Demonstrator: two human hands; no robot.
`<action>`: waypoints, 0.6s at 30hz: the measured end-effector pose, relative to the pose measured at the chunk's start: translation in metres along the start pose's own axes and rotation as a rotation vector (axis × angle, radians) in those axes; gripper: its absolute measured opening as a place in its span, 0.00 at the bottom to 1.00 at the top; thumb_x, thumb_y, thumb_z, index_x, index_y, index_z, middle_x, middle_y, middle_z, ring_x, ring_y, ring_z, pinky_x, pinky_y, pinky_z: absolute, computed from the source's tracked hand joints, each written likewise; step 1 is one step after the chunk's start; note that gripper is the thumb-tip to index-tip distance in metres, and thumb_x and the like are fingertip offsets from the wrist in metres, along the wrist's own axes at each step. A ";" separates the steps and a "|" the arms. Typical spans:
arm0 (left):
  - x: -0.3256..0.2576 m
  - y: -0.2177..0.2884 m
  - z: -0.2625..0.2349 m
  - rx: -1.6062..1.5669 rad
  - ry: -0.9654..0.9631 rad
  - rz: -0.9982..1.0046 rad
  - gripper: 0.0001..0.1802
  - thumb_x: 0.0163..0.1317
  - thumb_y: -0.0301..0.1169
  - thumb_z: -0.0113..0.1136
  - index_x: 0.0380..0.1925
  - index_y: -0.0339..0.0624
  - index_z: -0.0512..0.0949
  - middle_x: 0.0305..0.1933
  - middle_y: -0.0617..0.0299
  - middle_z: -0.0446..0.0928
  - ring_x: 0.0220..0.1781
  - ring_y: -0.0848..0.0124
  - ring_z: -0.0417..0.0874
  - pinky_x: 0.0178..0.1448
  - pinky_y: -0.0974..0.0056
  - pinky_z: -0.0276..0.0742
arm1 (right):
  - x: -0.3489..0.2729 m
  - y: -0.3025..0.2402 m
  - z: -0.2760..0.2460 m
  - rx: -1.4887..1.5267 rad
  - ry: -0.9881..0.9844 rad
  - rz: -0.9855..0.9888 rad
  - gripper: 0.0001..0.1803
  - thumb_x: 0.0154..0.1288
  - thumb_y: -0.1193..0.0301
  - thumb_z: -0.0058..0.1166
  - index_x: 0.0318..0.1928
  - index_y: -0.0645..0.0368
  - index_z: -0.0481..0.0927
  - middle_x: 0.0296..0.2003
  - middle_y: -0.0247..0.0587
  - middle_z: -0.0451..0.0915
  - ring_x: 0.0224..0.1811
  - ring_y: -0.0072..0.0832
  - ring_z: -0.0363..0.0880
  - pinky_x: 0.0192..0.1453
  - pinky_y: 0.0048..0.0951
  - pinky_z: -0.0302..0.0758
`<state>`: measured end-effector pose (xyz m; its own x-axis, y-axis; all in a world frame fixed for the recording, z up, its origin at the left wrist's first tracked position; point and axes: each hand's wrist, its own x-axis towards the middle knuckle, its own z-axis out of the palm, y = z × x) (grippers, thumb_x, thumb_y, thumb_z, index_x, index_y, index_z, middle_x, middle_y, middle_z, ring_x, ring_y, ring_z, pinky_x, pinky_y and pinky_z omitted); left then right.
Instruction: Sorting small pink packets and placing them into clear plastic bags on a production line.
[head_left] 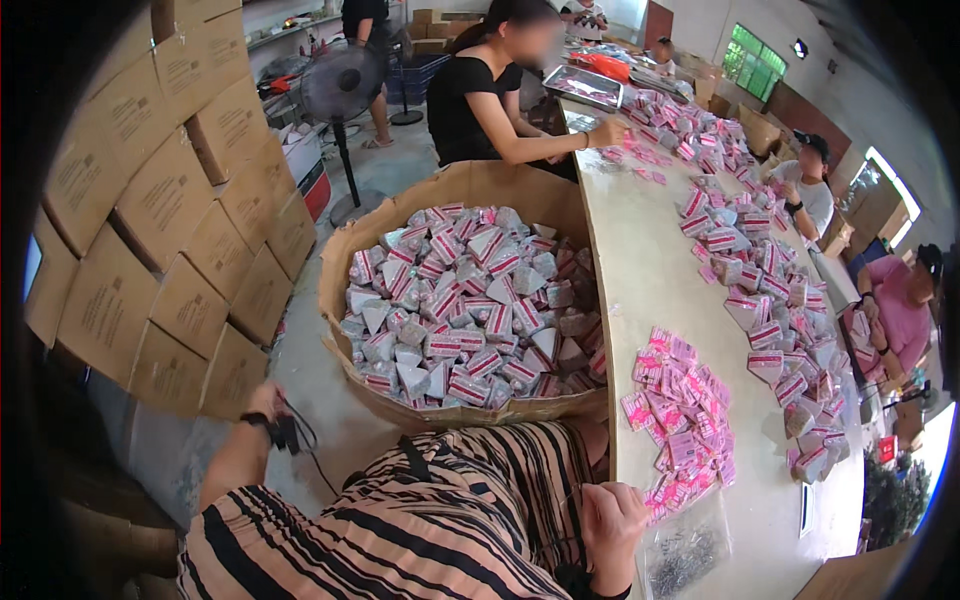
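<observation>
Pink-and-white cards (pixel 685 420), small, flat and overlapping, lie heaped on the table (pixel 640 250), just beyond the right hand (pixel 612 515), whose fingers curl together at the table's edge; off to the table's left, the left hand (pixel 266 398) hangs, and I can't tell if its fingers touch

Loose heap of small, flat, pink printed cards (pixel 685 430) beside a clear plastic bag (pixel 712 512)
Cards overlap at mixed angles on the pale tabletop (pixel 640 260); the bag lies flat, with small dark pieces (pixel 688 562) showing through.
</observation>
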<state>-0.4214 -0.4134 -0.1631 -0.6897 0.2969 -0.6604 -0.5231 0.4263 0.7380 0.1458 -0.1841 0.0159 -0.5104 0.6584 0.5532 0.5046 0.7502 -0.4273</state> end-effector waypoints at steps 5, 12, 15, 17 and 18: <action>-0.043 0.111 -0.004 -0.107 -0.387 0.077 0.13 0.58 0.41 0.56 0.23 0.45 0.72 0.31 0.52 0.80 0.33 0.57 0.81 0.30 0.49 0.75 | -0.002 -0.001 0.000 0.056 -0.032 0.030 0.10 0.48 0.82 0.60 0.33 0.58 0.80 0.29 0.41 0.77 0.31 0.41 0.75 0.35 0.38 0.70; -0.171 0.170 0.139 0.096 -0.661 0.206 0.11 0.62 0.34 0.57 0.25 0.40 0.76 0.27 0.57 0.79 0.36 0.62 0.82 0.50 0.56 0.78 | 0.013 -0.012 -0.001 0.122 -0.098 0.045 0.07 0.50 0.84 0.57 0.33 0.64 0.79 0.30 0.46 0.76 0.31 0.41 0.77 0.35 0.34 0.73; -0.176 0.185 0.133 0.107 -0.603 0.248 0.14 0.62 0.39 0.59 0.29 0.37 0.80 0.30 0.58 0.81 0.34 0.63 0.82 0.49 0.59 0.79 | 0.011 -0.006 0.001 0.168 -0.076 0.047 0.09 0.49 0.84 0.58 0.33 0.61 0.80 0.30 0.43 0.77 0.31 0.39 0.76 0.34 0.35 0.71; -0.162 0.191 0.114 0.061 -0.467 0.193 0.18 0.62 0.43 0.59 0.32 0.36 0.81 0.32 0.58 0.82 0.35 0.62 0.83 0.48 0.61 0.79 | 0.007 -0.006 0.003 0.191 -0.095 0.077 0.08 0.50 0.84 0.58 0.32 0.61 0.80 0.30 0.44 0.77 0.31 0.39 0.76 0.34 0.34 0.71; -0.155 0.190 0.107 0.055 -0.437 0.188 0.20 0.64 0.44 0.56 0.34 0.35 0.81 0.34 0.57 0.82 0.37 0.62 0.82 0.49 0.60 0.79 | 0.007 -0.005 0.005 0.203 -0.114 0.100 0.08 0.50 0.84 0.58 0.33 0.62 0.79 0.30 0.44 0.77 0.30 0.39 0.76 0.34 0.34 0.72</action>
<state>-0.3609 -0.2871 0.0646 -0.4886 0.6996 -0.5214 -0.3738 0.3721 0.8496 0.1362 -0.1832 0.0185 -0.5461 0.7240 0.4215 0.4120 0.6702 -0.6174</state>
